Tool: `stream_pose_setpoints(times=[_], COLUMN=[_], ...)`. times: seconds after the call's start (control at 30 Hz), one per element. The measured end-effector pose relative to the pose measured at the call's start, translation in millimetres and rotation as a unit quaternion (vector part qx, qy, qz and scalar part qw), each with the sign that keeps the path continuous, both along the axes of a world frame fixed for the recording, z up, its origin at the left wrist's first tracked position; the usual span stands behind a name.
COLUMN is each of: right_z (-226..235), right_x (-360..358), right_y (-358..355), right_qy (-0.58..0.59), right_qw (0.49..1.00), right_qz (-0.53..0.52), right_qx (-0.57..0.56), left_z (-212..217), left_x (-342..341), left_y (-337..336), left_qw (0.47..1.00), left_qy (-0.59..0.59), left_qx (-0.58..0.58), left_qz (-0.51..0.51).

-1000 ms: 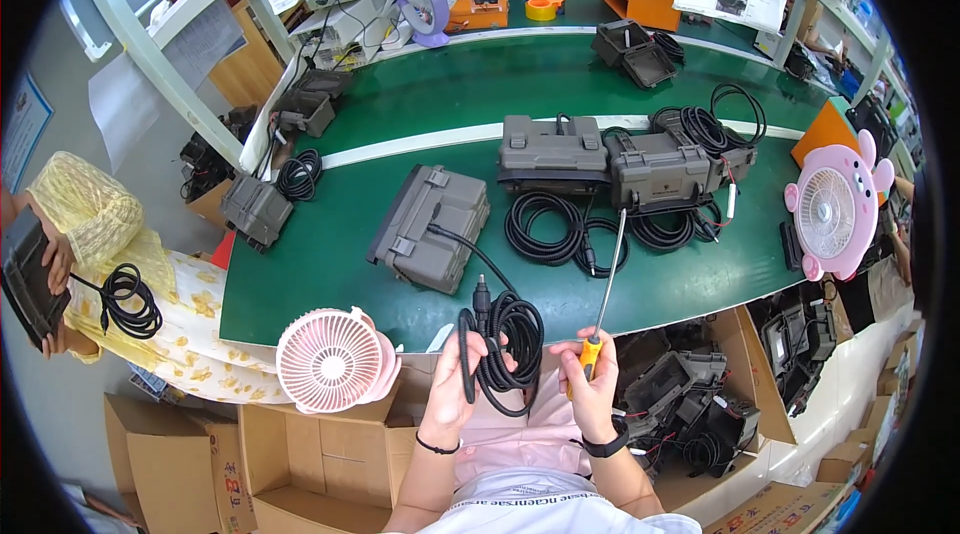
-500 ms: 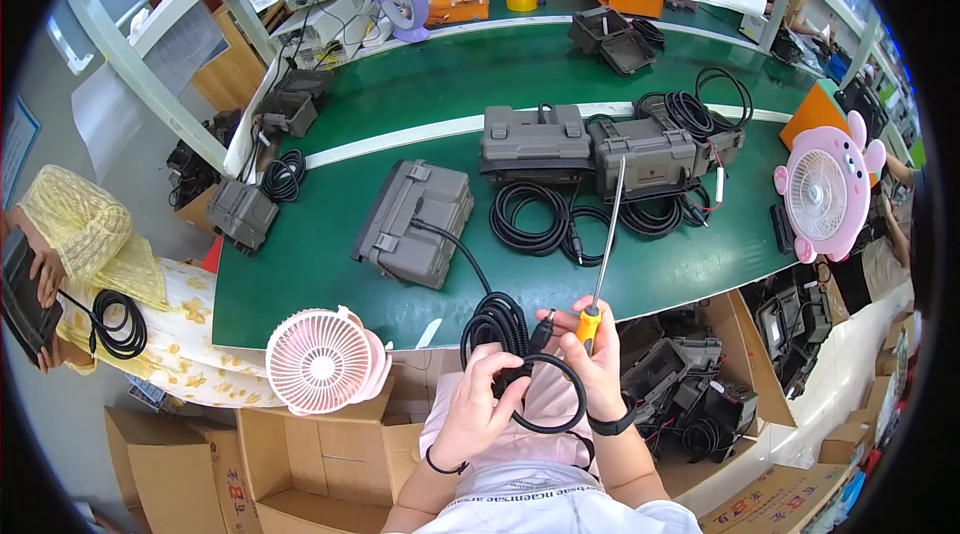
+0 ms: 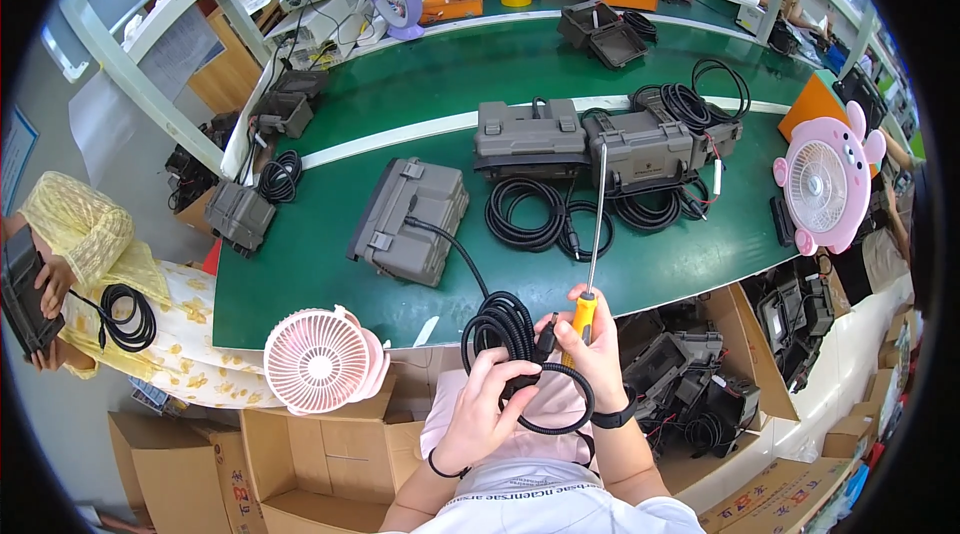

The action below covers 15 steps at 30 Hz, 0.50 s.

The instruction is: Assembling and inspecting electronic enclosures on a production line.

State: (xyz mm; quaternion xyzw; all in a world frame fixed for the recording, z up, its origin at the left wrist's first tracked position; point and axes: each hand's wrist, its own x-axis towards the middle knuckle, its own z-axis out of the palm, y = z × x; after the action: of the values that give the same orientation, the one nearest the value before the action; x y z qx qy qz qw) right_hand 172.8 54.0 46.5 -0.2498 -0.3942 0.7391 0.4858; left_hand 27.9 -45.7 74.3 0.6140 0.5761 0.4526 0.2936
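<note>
Just past the near edge of the green table, my left hand is closed on a coiled black corrugated cable. From the coil the cable runs up to a grey latched plastic box lying on the table. My right hand grips a screwdriver by its yellow handle, the long metal shaft pointing up and away over the table. A black cable plug stands up between my hands, beside the right thumb. A loop of the cable hangs below, between my two wrists. Whether my right fingers also pinch the cable is hidden.
Grey boxes with coiled cables stand farther back. A pink fan is at the near left edge, a rabbit-shaped fan at right. Cardboard boxes lie below. At left, a person holds a dark box.
My right hand and the screwdriver have shifted slightly up and left, and the shaft stands more upright. The left hand keeps its hold on the coil. The whole view has shifted slightly.
</note>
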Motion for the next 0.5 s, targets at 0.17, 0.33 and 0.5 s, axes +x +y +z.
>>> stream_pose_setpoints(times=[0.17,0.33,0.5], right_z=[-2,-4,-5], right_x=[-2,-4,-1], right_y=[-1,-6,-14], right_qy=[-0.017,-0.070,-0.085], right_qw=[1.000,0.995,0.988], right_qz=[-0.011,-0.047,-0.010], right_qx=[-0.002,0.053,0.131], left_z=[-12,-32,-41], left_x=[-3,-5,-11], left_y=[1,11,20], left_qw=[1.000,0.994,0.995], left_qy=[-0.016,-0.103,-0.063], left_qx=[-0.003,0.004,0.045], left_qz=[-0.005,0.028,0.067])
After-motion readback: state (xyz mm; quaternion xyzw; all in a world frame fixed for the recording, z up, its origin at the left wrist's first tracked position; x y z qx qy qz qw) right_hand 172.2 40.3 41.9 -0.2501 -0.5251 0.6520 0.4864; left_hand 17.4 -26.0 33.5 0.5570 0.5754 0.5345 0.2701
